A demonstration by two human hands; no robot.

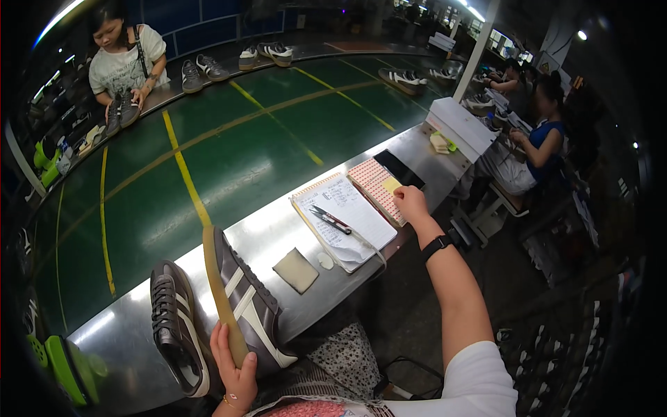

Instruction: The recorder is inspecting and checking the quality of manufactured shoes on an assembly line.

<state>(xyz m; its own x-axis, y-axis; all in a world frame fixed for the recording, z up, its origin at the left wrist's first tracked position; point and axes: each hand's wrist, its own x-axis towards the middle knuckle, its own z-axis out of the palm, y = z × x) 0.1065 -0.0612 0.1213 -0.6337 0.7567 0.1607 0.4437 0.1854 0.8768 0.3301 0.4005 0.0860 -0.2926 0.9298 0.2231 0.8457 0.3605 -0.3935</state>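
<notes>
A grey sneaker with cream stripes (257,314) lies tilted on its side, its tan sole turned to the left. My left hand (236,375) grips it round the heel end of the sole. To its left the matching sneaker (177,326) stands upright, with dark laces. My right hand (410,201) is at the sheet of small red-printed stickers (372,182), beside a bare yellow patch. Its thumb and fingers are pinched together; whatever is between them is too small to make out. Thread snips (331,219) rest on an open handwritten notebook (358,240).
A beige square pad (296,271) and a white oval piece (325,260) lie on the metal ledge (260,243). Beyond runs a green conveyor belt (236,153) with several sneakers along its far side. A white box (462,128) is at right; co-workers sit and stand around.
</notes>
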